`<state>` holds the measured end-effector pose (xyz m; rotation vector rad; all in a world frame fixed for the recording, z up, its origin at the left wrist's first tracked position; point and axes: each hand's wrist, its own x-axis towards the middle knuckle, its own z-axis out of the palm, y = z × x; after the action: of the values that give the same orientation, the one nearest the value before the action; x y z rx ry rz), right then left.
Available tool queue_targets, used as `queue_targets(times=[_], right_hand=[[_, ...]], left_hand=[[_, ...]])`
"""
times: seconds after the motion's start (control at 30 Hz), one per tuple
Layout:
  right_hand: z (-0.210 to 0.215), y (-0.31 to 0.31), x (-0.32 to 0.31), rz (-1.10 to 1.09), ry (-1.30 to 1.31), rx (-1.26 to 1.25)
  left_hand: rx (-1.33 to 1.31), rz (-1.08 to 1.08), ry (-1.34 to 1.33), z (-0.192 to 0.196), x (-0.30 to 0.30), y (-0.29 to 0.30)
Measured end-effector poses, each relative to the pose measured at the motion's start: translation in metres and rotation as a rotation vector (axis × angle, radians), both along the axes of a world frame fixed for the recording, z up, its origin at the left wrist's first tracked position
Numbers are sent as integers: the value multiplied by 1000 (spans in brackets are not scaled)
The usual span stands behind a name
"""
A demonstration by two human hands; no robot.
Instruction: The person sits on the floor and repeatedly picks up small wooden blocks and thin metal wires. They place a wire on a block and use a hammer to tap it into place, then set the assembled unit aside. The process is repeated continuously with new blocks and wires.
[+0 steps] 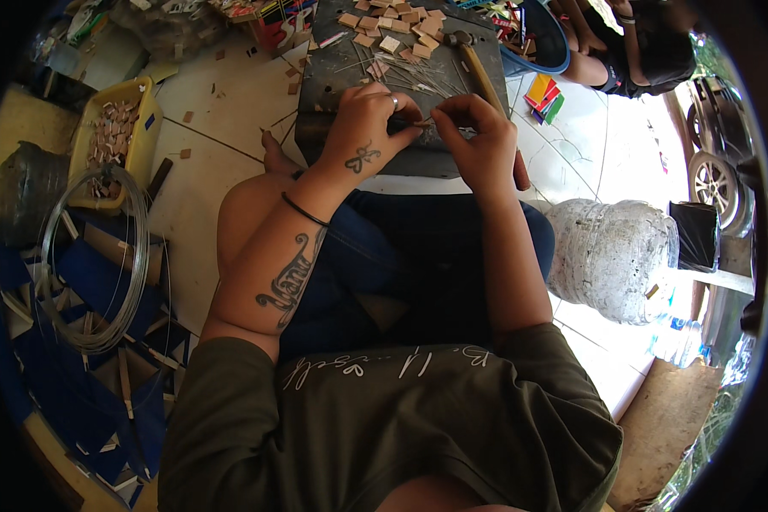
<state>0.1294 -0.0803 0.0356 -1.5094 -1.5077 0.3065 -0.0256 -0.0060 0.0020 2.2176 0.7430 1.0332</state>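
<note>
My left hand [374, 125] and my right hand [480, 138] are close together over the near edge of a dark work block [337, 72]. Both are closed in a pinch, thumb against forefinger, their tips almost meeting. A tiny light-brown piece shows between the fingertips, too small to name. Small square wooden pieces [388, 44] lie heaped on the block's far part. Thin cut wires [414, 78] are scattered between that heap and my hands. A hammer [480, 72] lies along the block's right side, its handle running partly behind my right hand.
On the left are a yellow basket [152, 115] of wooden pieces, a wire coil [138, 256] and blue items with sticks [115, 358]. A blue basin [559, 61] and coloured cards [544, 96] lie right of the block, near another person [657, 47]. A large plastic bottle [610, 260] lies at right.
</note>
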Motion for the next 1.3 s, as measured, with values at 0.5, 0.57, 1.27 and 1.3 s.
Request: queue_targets(times=[0.5,0.57,1.27,1.3], right_hand=[[9,10,-1,54,-132,-53],[8,9,3,36,-163,-61],[61,-122,24,-108,-168,-375],[63,-128,19,-100,-283,-247]], left_hand=[[-49,4,-118,2,7,-4],[-56,4,-141,2,9,-5],[-97,-80,-215,-2,14,-8],[-104,-85,-223,-3,14,-9]])
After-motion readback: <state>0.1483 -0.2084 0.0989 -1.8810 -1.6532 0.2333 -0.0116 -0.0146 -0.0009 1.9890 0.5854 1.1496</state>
